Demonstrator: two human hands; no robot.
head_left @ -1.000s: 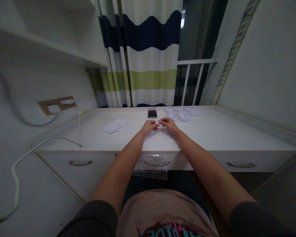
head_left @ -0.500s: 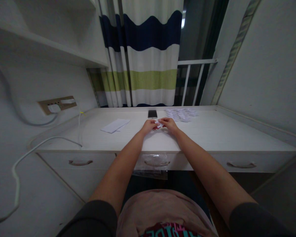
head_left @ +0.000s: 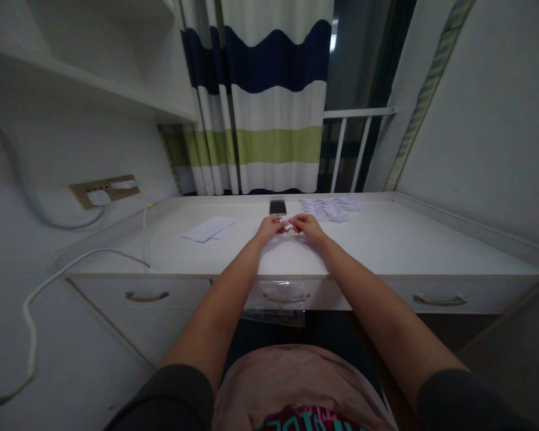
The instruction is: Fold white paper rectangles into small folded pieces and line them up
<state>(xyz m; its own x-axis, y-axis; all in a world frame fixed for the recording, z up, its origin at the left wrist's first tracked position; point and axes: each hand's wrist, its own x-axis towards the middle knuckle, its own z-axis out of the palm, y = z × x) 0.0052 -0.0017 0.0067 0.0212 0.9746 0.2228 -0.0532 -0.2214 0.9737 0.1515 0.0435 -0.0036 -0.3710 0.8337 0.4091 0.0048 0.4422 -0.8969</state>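
Between my two hands is a small piece of white paper [head_left: 287, 222], mostly covered by the fingers. My left hand [head_left: 270, 229] pinches its left side. On the other side, my right hand [head_left: 308, 227] grips it with fingers bent and pressed together. Both hands are just above the white desk [head_left: 291, 254], close to each other. Whether the paper is folded is too small to make out. Behind the right hand lies a heap of white folded paper pieces [head_left: 330, 209]. Flat sheets of white paper [head_left: 210, 228] rest to the left of my left hand.
A dark phone [head_left: 277, 207] lies at the back of the desk, behind my hands. At the left, a white cable [head_left: 103, 251] crosses the desk corner, near a wall socket [head_left: 105, 191]. Clear plastic [head_left: 284, 290] hangs over the middle drawer handle. A curtain [head_left: 278, 108] hangs behind.
My fingers have shifted slightly around the small paper, and a little less of it shows between them. The sheets, phone and heap stay where they were.
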